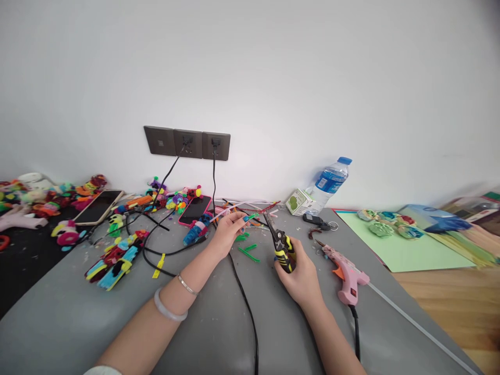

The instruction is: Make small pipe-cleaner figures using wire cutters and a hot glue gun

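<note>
My left hand pinches a short green pipe cleaner between thumb and fingertips. My right hand is wrapped round the black and yellow handles of long-nosed pliers. The jaws point up and to the left, close to the pipe cleaner's free end; whether they touch it I cannot tell. Below my left hand, several cut green pipe cleaner pieces lie on the grey table. Behind the hands is a spread of white, red and black pipe cleaners.
On the right rests a pink glue gun with a long glue stick. Behind it are a key fob, a small box and a tilted water bottle. Black cords cross the table. Phones and fuzzy figures lie left.
</note>
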Motion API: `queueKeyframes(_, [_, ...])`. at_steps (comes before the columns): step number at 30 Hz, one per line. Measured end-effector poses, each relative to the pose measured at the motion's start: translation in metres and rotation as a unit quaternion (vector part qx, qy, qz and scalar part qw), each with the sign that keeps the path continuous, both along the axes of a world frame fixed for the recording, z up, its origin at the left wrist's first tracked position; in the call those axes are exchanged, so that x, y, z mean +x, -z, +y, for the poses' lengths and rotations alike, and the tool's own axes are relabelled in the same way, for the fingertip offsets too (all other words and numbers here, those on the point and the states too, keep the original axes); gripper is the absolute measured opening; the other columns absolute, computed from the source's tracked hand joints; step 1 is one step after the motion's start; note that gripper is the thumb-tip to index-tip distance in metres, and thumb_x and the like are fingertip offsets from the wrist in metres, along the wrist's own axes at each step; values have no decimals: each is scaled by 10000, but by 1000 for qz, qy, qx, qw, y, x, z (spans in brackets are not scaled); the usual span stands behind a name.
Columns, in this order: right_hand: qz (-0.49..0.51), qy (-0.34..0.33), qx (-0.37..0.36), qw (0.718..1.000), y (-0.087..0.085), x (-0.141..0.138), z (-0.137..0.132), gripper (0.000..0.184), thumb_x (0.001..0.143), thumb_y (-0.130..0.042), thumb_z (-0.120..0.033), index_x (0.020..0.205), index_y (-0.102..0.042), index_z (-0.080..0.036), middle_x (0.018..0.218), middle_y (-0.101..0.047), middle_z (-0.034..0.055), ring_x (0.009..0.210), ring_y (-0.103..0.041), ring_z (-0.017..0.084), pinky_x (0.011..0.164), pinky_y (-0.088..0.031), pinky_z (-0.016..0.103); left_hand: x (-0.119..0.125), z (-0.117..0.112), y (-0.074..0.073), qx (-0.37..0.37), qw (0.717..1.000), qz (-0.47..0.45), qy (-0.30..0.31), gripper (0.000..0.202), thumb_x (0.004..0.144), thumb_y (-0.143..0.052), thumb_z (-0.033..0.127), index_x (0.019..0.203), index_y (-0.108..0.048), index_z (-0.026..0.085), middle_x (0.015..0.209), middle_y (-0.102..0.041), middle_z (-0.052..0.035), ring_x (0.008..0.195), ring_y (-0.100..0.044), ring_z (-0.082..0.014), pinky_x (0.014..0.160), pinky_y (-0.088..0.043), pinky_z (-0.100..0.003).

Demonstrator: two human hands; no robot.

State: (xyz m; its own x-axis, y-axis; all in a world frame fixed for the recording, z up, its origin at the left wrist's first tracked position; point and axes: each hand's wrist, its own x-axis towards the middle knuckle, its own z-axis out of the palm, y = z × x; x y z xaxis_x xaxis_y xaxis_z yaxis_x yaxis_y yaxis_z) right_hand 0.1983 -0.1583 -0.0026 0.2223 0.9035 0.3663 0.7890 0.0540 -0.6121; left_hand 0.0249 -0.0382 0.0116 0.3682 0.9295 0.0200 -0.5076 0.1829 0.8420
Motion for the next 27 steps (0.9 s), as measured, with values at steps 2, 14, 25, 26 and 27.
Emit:
queueKeyframes(2, [-4, -20, -2, 1000, -1, 0, 0, 445, 724, -547, -236, 1161, -466, -226, 969, -654, 49, 790, -639, 206, 709, -494, 295, 0, -2, -1, -2, 1000, 2, 10, 351, 584, -839, 389, 770, -675, 140, 632, -597, 11, 549, -458, -65, 512, -323, -196])
queueKeyframes(14, [-9, -83, -26, 996, -4, -1, 1, 459, 699, -524, -178, 1153, -482, -238, 964, -648, 16, 778, -627, 171, 708, -495, 256, 0, -4, -5, -25, 998, -42, 33, 370, 556, -872, 377, 767, -684, 138, 613, -586, 15, 536, -482, -68, 521, -364, -205])
queueKeyframes(25, [-10, -89, -34, 995, -5, -1, 0, 447, 706, -520, -181, 1147, -476, -235, 918, -635, 18, 747, -615, 186, 686, -483, 277, -2, -4, -3, -38, 995, -59, 68, 361, 553, -884, 351, 779, -688, 149, 614, -585, 21, 558, -513, -71, 542, -385, -200])
queueKeyframes(26, [-8, -89, -32, 996, -6, -1, 0, 440, 708, -520, -182, 1142, -477, -237, 916, -637, 15, 746, -616, 184, 685, -482, 275, -2, -4, -3, -37, 995, -54, 69, 361, 552, -884, 352, 777, -689, 149, 618, -589, 20, 563, -515, -70, 548, -386, -198])
queueKeyframes(27, [-7, -88, -30, 996, -6, -1, 0, 430, 711, -520, -184, 1135, -478, -237, 911, -640, 13, 743, -617, 182, 680, -482, 271, -2, -5, -3, -34, 996, -49, 71, 357, 555, -883, 352, 775, -689, 147, 619, -592, 18, 563, -513, -67, 550, -385, -196])
